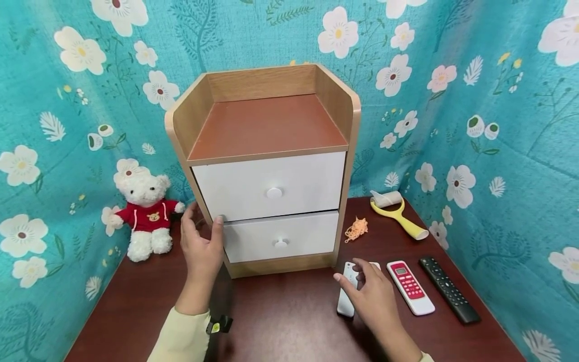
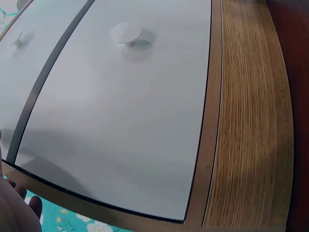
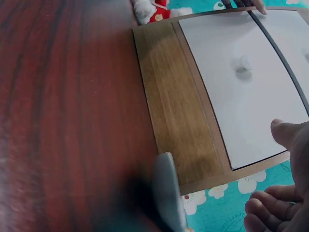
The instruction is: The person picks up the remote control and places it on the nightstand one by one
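Observation:
A wooden cabinet (image 1: 282,269) with two white drawers stands upright on the table. Both the upper drawer (image 1: 244,186) and the lower drawer (image 1: 253,241) have a round white knob and sit closed. At the cabinet's left side is my left hand (image 1: 201,251), its thumb by the front edge near the gap between the drawers, its fingers along the side panel. My right hand (image 1: 373,296) hovers with spread fingers over a slim white device (image 1: 347,291), partly covering it; whether it touches cannot be told. In the right wrist view the right hand (image 3: 294,179) holds nothing visible.
A white teddy bear (image 1: 149,216) in a red sweater sits left of the cabinet. On the right lie a red-and-white remote (image 1: 411,289), a black remote (image 1: 450,291), an orange tangle of string (image 1: 357,229) and a yellow-handled roller (image 1: 400,216). Flowered cloth (image 1: 497,151) hangs around.

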A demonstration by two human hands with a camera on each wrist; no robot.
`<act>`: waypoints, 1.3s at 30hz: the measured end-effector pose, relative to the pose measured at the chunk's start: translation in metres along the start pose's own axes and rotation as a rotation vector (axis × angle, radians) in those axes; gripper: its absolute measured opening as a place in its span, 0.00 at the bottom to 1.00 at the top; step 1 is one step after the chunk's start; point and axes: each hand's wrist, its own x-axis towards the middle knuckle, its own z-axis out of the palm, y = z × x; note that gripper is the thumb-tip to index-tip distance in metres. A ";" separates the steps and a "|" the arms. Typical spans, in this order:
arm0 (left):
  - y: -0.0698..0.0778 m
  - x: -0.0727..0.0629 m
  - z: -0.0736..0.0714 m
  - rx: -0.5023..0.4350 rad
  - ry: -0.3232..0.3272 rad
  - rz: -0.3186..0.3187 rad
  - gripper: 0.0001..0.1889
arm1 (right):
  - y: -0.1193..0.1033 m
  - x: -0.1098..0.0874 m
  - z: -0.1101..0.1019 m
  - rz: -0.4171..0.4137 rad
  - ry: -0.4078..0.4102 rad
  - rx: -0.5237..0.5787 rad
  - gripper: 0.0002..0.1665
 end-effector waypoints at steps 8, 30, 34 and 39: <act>0.002 -0.002 0.009 -0.020 0.053 -0.006 0.29 | 0.007 -0.012 0.007 0.080 -0.065 -0.175 0.54; 0.002 -0.005 0.010 -0.044 0.091 -0.002 0.27 | 0.013 -0.019 0.024 -0.014 -0.156 -0.369 0.57; 0.002 -0.005 0.010 -0.047 0.090 0.003 0.27 | 0.013 -0.019 0.026 -0.023 -0.185 -0.388 0.58; 0.005 -0.004 0.009 -0.054 0.087 0.002 0.27 | 0.015 -0.019 0.029 -0.048 -0.158 -0.382 0.54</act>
